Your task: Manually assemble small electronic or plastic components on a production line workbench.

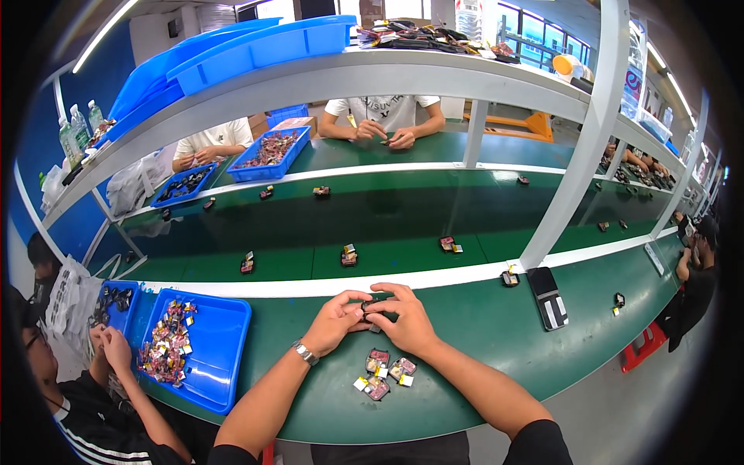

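Long green bench [480,325] under white shelving, other workers seated opposite and to both sides. Left hand [332,319] and right hand [403,318] brought together just ahead of the body, fingertips meeting over a small dark part [367,308]. Pinched from both sides, thumbs on top; part mostly hidden by the fingers, so exact shape not readable. Both hands closed on it, neither free. Watch [304,353] worn on the left wrist.

Just behind the hands, between the forearms, a small pile [384,372] of like pieces, pinkish with white and yellow tabs, lying flat on the bench. Left of the left forearm, a blue tray [221,349] with a heap of the same mixed pieces along its far-left side. Well to the right of the right hand, a black phone [548,296] lying flat by a white post [570,155]. Beyond the hands, past a white strip, single finished-looking pieces [349,256] spaced along the green belt.

Judged as a fitting or pressing step, done with fingertips only. Best done with the part kept low over the bench, held square between both thumbs, pressure even on both sides rather than twisted. Grip kept short so the tabs stayed unbent. Pile kept near the wrists for a short reach; elbows kept clear of it to avoid scattering.
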The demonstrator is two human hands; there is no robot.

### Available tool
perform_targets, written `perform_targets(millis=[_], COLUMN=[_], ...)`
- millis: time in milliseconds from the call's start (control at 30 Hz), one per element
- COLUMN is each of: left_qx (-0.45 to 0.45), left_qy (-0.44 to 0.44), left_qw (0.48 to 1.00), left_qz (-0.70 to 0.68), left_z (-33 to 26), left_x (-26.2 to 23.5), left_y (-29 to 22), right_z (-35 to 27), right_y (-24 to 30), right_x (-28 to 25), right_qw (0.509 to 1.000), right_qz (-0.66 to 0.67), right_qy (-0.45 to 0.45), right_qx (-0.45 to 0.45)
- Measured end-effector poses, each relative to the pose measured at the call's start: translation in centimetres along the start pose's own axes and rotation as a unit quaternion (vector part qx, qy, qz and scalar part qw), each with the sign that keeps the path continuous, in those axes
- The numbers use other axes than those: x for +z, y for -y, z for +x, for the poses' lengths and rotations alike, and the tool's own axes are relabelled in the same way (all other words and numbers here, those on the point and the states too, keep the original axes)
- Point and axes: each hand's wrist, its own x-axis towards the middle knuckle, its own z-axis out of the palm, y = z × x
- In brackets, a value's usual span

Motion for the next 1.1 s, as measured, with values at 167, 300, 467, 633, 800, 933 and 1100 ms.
perform_targets(millis=[167,300,467,633,800,933,1100], left_qx=[-0.001,0.033,0.028,0.028,0.038,0.043,0.039], left_qy=[-0.012,-0.022,-0.006,-0.017,-0.031,-0.031,-0.024], left_qw=[1.0,0.999,1.0,0.999,0.999,0.998,0.999], left_qz=[0.013,-0.006,-0.008,0.001,0.015,0.022,0.012], left_z=[0.0,-0.3,0.1,-0.2,0.1,-0.1,-0.2], left_x=[0.0,-0.5,-0.2,0.2,0.4,0.2,0.3], left_y=[0.1,0.6,0.6,0.2,0.4,0.5,0.3], right_z=[0.0,0.0,-0.1,-0.2,-0.2,-0.2,-0.5], right_y=[0.2,0.6,0.3,-0.1,-0.3,0.2,0.2], right_x=[0.5,0.7,0.1,0.6,0.6,0.4,0.4], right_qw=[1.0,0.999,0.999,0.999,1.0,0.999,1.0], right_qz=[0.015,-0.001,-0.017,0.028,0.018,0.018,0.002], right_qy=[-0.008,-0.015,-0.028,-0.024,-0.02,-0.014,-0.011], right_qx=[-0.007,-0.045,-0.038,-0.016,-0.012,-0.048,-0.028])
